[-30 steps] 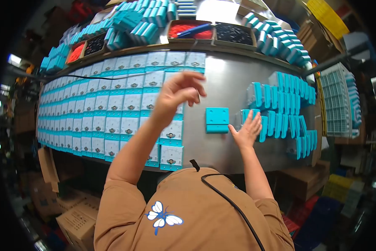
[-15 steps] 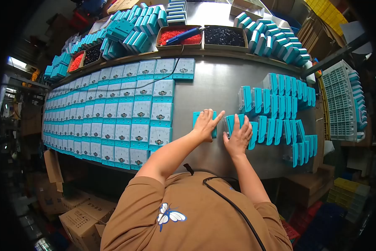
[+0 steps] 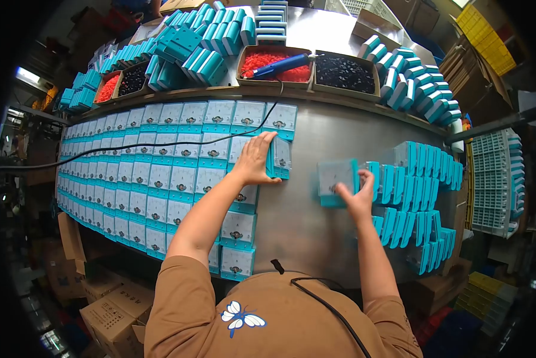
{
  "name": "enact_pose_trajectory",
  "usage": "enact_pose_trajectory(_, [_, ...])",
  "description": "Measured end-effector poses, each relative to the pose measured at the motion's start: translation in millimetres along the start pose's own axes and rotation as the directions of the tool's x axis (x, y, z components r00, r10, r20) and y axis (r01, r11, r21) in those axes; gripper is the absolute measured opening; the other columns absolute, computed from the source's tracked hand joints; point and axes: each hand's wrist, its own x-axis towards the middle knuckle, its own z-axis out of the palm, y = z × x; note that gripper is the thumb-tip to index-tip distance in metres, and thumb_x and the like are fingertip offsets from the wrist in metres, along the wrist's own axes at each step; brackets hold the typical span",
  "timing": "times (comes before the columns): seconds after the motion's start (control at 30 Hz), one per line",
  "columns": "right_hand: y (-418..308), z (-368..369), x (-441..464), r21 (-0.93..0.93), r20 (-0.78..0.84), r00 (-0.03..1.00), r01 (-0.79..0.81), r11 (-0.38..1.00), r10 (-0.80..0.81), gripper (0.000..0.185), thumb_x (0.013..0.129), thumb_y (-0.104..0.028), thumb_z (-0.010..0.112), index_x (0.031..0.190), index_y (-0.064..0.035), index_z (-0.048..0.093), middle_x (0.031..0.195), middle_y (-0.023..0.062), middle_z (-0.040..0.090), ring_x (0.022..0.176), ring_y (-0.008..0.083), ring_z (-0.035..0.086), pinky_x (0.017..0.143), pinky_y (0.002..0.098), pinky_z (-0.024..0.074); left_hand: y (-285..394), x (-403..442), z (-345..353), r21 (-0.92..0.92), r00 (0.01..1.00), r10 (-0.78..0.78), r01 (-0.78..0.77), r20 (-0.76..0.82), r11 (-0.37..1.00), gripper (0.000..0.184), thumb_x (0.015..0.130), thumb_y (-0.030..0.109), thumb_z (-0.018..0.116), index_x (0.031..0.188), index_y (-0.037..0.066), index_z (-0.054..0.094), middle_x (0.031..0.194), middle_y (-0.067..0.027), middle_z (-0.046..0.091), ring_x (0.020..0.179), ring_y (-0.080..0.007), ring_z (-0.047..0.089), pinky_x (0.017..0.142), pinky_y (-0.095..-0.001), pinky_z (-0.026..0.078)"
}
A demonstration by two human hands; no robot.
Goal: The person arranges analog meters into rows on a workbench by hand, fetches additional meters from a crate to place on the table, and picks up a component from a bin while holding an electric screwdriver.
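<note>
My left hand (image 3: 255,160) grips a teal-edged meter (image 3: 282,156), tilted at the right end of the second row of flat meters (image 3: 183,177). Its fingers lie along the teal back. Over the bare metal table (image 3: 292,238), my right hand (image 3: 358,194) holds another clear-fronted meter (image 3: 335,181) between thumb and fingers, slightly blurred. Just right of that hand stand rows of upright teal meters (image 3: 406,191). The flat meters lie face up, with white dials and teal lower edges.
Behind the table are a box of red parts (image 3: 268,62) with a blue tool (image 3: 280,65) on it, a box of black parts (image 3: 345,74) and stacked teal meters (image 3: 190,48). A black cable (image 3: 160,144) crosses above the flat rows. A crate (image 3: 491,179) is at right.
My left hand has moved left and up to the flat rows with a meter. My right hand has lifted a meter from the upright group and turned it face up.
</note>
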Motion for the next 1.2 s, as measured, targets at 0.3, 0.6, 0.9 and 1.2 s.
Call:
enact_pose_trajectory(0.3, [26,111,167,0.681,0.315,0.887,-0.459,0.570,0.338,0.061,0.082,-0.023,0.079,0.128,-0.0027,0.044,0.111,0.0095,0.061,0.100,0.0176,0.060,0.087,0.0333,0.0497,-39,-9,9,0.060,0.997,0.041,-0.038,-0.059,0.997,0.127,0.054,0.053,0.084,0.153,0.009,0.017,0.142,-0.0206,0.037,0.134,-0.0394,0.032,0.113,-0.0504,0.025])
enact_pose_trajectory(0.6, [75,59,186,0.616,-0.014,0.935,-0.272,0.739,0.356,0.043,0.086,-0.020,0.074,0.120,-0.0029,0.053,0.113,0.0089,0.062,0.097,0.0176,0.063,0.082,0.0320,0.0525,-43,3,18,0.137,0.997,0.074,-0.078,0.032,0.988,0.122,0.055,0.054,0.082,0.148,0.001,0.025,0.143,-0.0193,0.037,0.136,-0.0356,0.033,0.114,-0.0489,0.024])
enact_pose_trajectory(0.9, [82,77,159,-0.600,-0.103,0.952,-0.292,0.745,0.290,0.092,0.079,-0.047,0.074,0.148,-0.0022,0.031,0.132,0.0289,0.050,0.125,0.0481,0.044,0.110,0.0492,0.0328,-27,6,17,0.291,0.993,-0.060,0.028,0.102,0.956,0.118,0.058,0.051,0.083,0.148,0.000,0.026,0.148,-0.0209,0.031,0.139,-0.0347,0.028,0.114,-0.0521,0.024])
enact_pose_trajectory(1.2, [-7,-63,37,-0.539,-0.051,0.983,0.122,0.833,-0.177,0.067,0.092,-0.027,0.060,0.148,-0.0016,0.032,0.151,0.0200,0.034,0.140,0.0371,0.031,0.112,0.0491,0.0274,107,16,91,-0.337,0.992,0.106,-0.076,0.070,0.938,0.094,0.073,0.028,0.078,0.149,0.004,0.027,0.140,-0.0191,0.044,0.131,-0.0367,0.041,0.109,-0.0475,0.033])
